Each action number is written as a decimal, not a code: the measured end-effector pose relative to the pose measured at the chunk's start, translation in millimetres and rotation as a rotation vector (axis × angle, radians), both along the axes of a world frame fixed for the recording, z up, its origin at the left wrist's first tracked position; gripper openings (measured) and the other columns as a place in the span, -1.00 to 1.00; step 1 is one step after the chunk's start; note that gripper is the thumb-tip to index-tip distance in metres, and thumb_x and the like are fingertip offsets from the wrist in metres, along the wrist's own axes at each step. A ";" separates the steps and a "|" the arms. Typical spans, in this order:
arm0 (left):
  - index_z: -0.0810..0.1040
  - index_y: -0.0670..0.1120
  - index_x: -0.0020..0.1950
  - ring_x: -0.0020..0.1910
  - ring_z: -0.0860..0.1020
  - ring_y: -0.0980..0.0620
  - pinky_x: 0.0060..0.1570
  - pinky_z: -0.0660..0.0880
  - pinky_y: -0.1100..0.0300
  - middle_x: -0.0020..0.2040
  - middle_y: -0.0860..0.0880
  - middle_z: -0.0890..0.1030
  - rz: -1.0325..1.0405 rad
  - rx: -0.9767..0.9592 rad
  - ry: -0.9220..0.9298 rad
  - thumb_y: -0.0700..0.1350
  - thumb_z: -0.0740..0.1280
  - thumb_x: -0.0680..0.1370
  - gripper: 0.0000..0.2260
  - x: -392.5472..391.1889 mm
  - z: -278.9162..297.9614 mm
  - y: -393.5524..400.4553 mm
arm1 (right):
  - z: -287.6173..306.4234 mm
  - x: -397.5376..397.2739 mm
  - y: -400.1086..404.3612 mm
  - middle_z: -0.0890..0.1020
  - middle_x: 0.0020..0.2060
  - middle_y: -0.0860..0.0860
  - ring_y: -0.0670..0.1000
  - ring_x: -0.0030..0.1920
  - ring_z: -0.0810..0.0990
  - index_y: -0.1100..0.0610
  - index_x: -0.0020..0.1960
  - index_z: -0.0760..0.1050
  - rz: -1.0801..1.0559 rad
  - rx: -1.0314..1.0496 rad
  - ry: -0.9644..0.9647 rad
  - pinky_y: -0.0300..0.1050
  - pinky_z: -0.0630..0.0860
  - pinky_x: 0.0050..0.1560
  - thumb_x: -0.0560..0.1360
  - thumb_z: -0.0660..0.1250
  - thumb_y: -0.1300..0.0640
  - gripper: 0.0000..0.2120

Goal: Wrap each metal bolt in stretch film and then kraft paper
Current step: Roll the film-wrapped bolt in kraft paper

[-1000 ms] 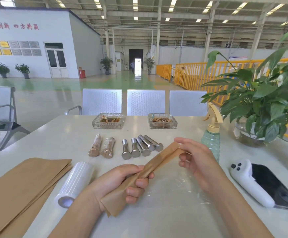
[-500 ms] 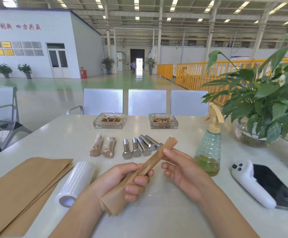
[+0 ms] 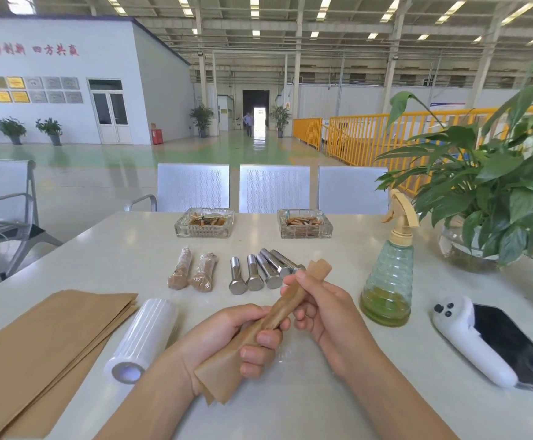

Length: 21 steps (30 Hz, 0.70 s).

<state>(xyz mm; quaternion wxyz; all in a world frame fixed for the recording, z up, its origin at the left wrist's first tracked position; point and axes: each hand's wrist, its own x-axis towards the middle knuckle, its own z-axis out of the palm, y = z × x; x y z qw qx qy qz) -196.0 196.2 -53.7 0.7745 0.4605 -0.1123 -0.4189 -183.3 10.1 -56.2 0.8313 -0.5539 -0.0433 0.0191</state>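
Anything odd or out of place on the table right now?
Nothing spilled or damaged. Two ashtrays full of cigarette butts sit behind the bolts, unrelated to wrapping. The kraft roll held by the left hand and right hand is loose, with both ends flaring open.

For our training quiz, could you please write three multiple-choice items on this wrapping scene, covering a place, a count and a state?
1. Where does the stretch film roll lie?
A. beside the kraft paper sheets
B. in an ashtray
C. on a chair

2. How many bare bolts lie on the table?
A. two
B. five
C. nine

3. What is the left hand doing?
A. resting flat
B. gripping the paper-rolled bolt
C. holding the spray bottle

Answers: 1 A, the roll lies right of the sheets; 2 B, five shiny bolts in a row; 3 B, its fingers curl round the roll.
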 end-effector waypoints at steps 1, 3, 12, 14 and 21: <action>0.47 -0.16 0.07 -0.54 0.32 0.15 -0.56 0.34 0.28 -0.31 0.02 0.35 0.002 0.000 0.000 -0.06 0.13 0.64 -0.79 0.3 -0.3 0.0 | 0.0 0.5 1.0 0.72 -0.13 0.15 -0.05 -0.45 0.49 0.22 0.00 0.70 -0.025 -0.013 -0.010 -0.23 0.47 -0.42 0.60 0.39 0.05 -0.76; 0.48 -0.16 0.06 -0.54 0.32 0.15 -0.56 0.34 0.28 -0.30 0.02 0.35 0.002 0.003 -0.004 -0.05 0.13 0.64 -0.78 1.1 -0.3 -0.5 | -0.4 0.1 2.6 0.74 -0.14 0.18 -0.04 -0.46 0.49 0.18 -0.08 0.73 -0.070 -0.043 -0.046 -0.23 0.48 -0.43 0.61 0.38 0.07 -0.77; 0.51 -0.15 0.04 -0.54 0.33 0.17 -0.57 0.32 0.31 -0.31 0.03 0.34 -0.011 -0.051 0.015 -0.05 0.11 0.65 -0.76 -0.2 3.0 -0.2 | -1.8 -6.4 7.5 0.74 -0.04 0.19 0.13 -0.38 0.54 0.15 0.12 0.67 -0.089 -0.069 -0.182 -0.12 0.52 -0.37 0.63 0.35 0.09 -0.82; 0.51 -0.15 0.02 -0.55 0.32 0.17 -0.58 0.30 0.31 -0.32 0.03 0.33 0.005 -0.049 0.017 -0.06 0.13 0.64 -0.77 -1.2 3.9 -0.6 | -2.3 -7.3 8.6 0.74 -0.04 0.17 0.13 -0.38 0.54 0.17 0.13 0.66 -0.098 -0.100 -0.225 -0.11 0.52 -0.36 0.65 0.33 0.12 -0.82; 0.57 -0.19 0.02 -0.55 0.34 0.16 -0.61 0.29 0.31 -0.32 0.01 0.34 -0.006 -0.107 0.040 -0.13 0.26 0.62 -0.85 -4.4 4.8 1.3 | -6.6 -11.6 7.6 0.73 -0.08 -0.08 0.11 -0.46 0.53 -0.18 0.15 0.66 -0.296 -0.443 -0.474 -0.05 0.55 -0.35 0.68 0.29 0.03 -0.80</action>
